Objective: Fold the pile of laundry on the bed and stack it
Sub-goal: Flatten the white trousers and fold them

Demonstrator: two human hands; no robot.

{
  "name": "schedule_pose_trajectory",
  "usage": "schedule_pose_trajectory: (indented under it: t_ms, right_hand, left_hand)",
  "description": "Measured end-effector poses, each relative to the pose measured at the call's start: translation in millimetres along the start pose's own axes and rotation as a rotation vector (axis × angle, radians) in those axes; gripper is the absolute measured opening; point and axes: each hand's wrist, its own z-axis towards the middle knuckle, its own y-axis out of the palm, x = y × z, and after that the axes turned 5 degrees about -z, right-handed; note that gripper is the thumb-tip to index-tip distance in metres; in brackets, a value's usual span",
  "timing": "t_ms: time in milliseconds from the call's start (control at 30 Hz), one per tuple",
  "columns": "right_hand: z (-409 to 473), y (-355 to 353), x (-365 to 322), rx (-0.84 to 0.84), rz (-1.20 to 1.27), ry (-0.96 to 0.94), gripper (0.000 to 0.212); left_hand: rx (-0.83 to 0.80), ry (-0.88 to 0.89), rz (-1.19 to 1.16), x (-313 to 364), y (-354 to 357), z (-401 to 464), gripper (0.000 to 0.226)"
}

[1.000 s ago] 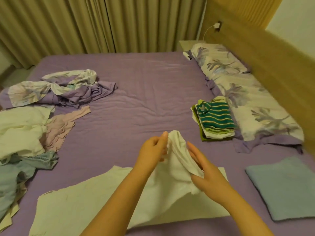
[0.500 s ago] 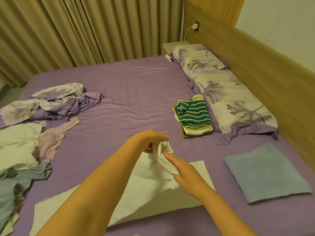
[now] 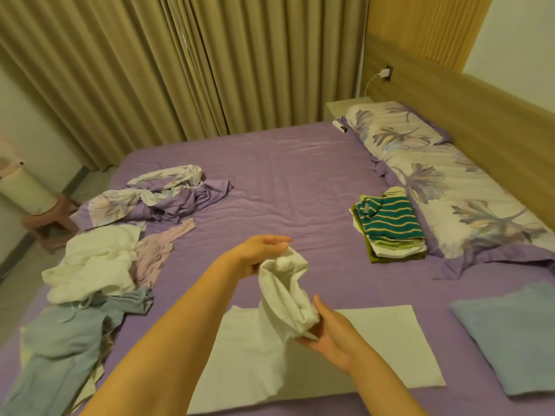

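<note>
The left forearm extends from the lower left toward the centre of the bed (image 3: 300,181), wrist bent. The left hand (image 3: 258,255) is raised above the sheet, its fingertips pinching the top of a bunched part of the white garment (image 3: 285,291). The right forearm enters from the lower right. The right hand (image 3: 329,333) is lower and nearer the camera, palm turned up, thumb pointing upward, fingers curled under the lower end of the same bunched part and gripping it. Between the two hands the cloth hangs as a rolled, tube-like fold. The remainder of the white garment lies flat on the purple sheet beneath the hands. The unfolded pile (image 3: 99,262) lies at the left side of the bed: white, pink, pale blue-grey and purple floral pieces overlapping. The folded stack (image 3: 390,226), topped by a green striped item, sits beside the floral pillows (image 3: 444,193) on the right. A flat blue cloth (image 3: 510,337) lies at the lower right, apart from the white garment.
</note>
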Motion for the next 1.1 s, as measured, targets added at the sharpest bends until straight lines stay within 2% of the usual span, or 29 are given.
schedule_pose_trajectory:
  t_ms: [133,200,300,333,433,567,633,700,800,867,933,1000,1100]
  right_hand:
    - [-10,19,-1,-0.003,0.051,-0.067,0.042]
    - [-21,19,-7,-0.057,0.033,-0.157,0.038]
    - [-43,22,-18,-0.089,-0.162,-0.329,0.043]
    - [-48,24,-20,-0.025,-0.247,-0.366,0.048]
    - [-61,24,-28,0.322,-0.478,-0.477,0.07]
    - [-74,4,-39,0.636,-0.661,-0.588,0.062]
    - [-85,-9,-41,0.675,-0.659,-0.61,0.052]
    - [-98,-25,-41,0.641,-0.696,-0.612,0.042]
    - [-119,-54,-39,0.585,-0.937,-0.588,0.037]
    - [-128,-74,-37,0.623,-1.106,-0.533,0.032]
    - [-132,-93,-34,0.605,-1.048,-0.507,0.032]
    - [-133,-113,-31,0.55,-0.859,-0.5,0.031]
    - [-134,-143,-24,0.495,-0.628,-0.521,0.029]
  left_hand:
    - [-0.018,0.095,0.029,-6,-22,-13,0.033]
    - [0.009,0.143,0.061,-7,-29,-16,0.033]
    - [0.028,0.176,0.105,-2,-32,-18,0.033]
    - [0.005,0.179,0.118,2,-31,-19,0.035]
    - [-0.045,0.222,0.216,21,-20,-23,0.038]
    - [0.095,0.405,0.595,46,12,-24,0.037]
    - [0.1,0.47,0.812,53,31,-22,0.033]
    - [0.053,0.483,0.932,57,48,-20,0.026]
    - [0.022,0.483,1.002,60,69,-14,0.017]
    - [-0.003,0.461,0.998,60,86,-7,0.018]
    - [-0.059,0.374,0.919,57,106,1,0.017]
    - [-0.112,0.269,0.792,52,126,11,0.013]
    - [-0.177,0.213,0.625,47,145,26,0.014]
